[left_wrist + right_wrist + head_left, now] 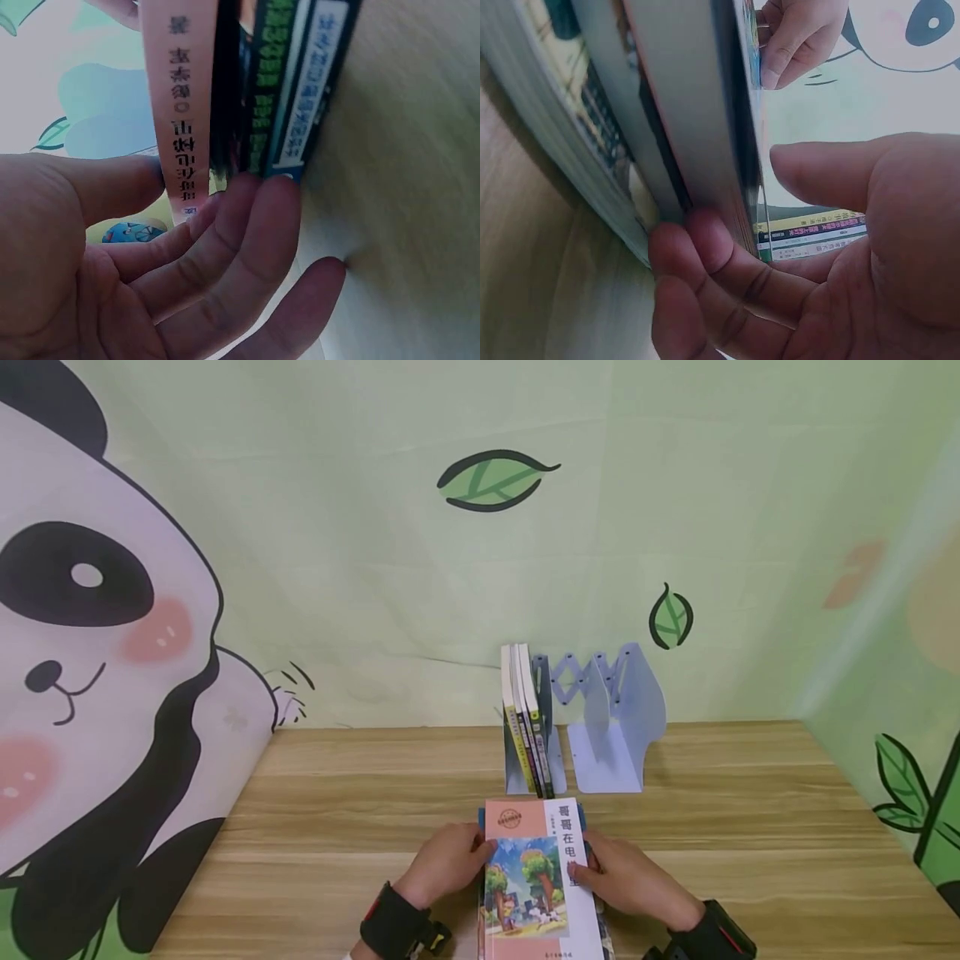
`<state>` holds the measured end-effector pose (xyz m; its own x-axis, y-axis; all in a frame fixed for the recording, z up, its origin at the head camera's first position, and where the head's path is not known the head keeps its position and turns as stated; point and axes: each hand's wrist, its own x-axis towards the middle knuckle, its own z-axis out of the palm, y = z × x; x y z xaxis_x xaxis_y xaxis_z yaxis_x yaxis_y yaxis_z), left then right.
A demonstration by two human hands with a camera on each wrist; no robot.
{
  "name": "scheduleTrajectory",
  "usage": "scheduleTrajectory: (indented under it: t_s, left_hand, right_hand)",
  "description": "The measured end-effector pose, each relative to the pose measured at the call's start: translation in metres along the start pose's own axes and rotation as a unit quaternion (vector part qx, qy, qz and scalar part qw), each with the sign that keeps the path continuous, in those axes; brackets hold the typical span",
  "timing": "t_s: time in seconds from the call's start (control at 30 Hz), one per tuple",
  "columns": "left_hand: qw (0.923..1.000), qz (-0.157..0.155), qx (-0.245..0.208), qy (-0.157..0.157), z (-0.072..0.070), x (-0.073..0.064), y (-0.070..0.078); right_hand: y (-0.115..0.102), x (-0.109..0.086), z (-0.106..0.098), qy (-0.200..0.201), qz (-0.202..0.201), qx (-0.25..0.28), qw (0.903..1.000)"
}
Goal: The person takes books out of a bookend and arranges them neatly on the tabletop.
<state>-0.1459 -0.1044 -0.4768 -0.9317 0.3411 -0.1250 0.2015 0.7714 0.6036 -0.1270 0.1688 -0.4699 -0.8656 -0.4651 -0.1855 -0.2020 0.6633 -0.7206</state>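
A pink-and-white paperback book [525, 893] with a picture of trees lies on top of a small stack of books in front of me. My left hand [450, 864] holds its left side, thumb on the cover's edge; in the left wrist view the fingertips [274, 195] reach along the spines of the lower books [300, 90]. From the opposite side my right hand [630, 872] grips the book, thumb over the white strip of the cover. In the right wrist view its fingertips [709, 236] press against the page edges.
Behind the stack stands an expandable lavender bookend rack [611, 735]. Several thin books [525, 718] lean upright in its left section. The wooden table [360, 785] runs back to a green wall cloth [360, 568] printed with a panda and leaves.
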Motion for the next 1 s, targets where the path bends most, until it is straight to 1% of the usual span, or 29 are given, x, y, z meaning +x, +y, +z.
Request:
scheduleTrajectory:
  t_s: [0.17,0.33,0.43,0.5,0.7,0.77,0.9,1.0]
  left_hand:
    - [0.9999,-0.005,0.013,0.004,0.002,-0.001,-0.002]
    - [0.9999,-0.010,0.005,0.006,0.002,-0.001,-0.002]
    - [0.9998,-0.014,-0.001,0.015,0.001,-0.001,-0.001]
    - [0.9996,-0.017,-0.002,0.022,-0.001,-0.001,0.000]
    - [0.9989,-0.012,0.017,0.043,-0.005,-0.002,0.004]
    - [0.9986,-0.009,0.023,0.046,-0.007,-0.003,0.006]
    - [0.9980,-0.001,0.039,0.049,-0.011,-0.006,0.010]
    - [0.9978,0.005,0.044,0.050,-0.013,-0.009,0.014]
  right_hand:
    - [-0.001,-0.001,0.000,-0.003,0.010,-0.008,0.9999]
    - [-0.003,-0.002,0.000,0.014,0.038,-0.051,0.9979]
    - [-0.003,-0.002,0.000,0.028,0.053,-0.067,0.9960]
    - [-0.004,-0.003,-0.001,0.039,0.059,-0.065,0.9954]
    - [-0.006,-0.004,-0.005,0.064,0.079,-0.069,0.9925]
    - [-0.007,-0.004,-0.006,0.073,0.078,-0.084,0.9907]
    - [-0.008,-0.007,-0.008,0.092,0.060,-0.128,0.9857]
    - [-0.011,-0.009,-0.010,0.094,0.056,-0.148,0.9828]
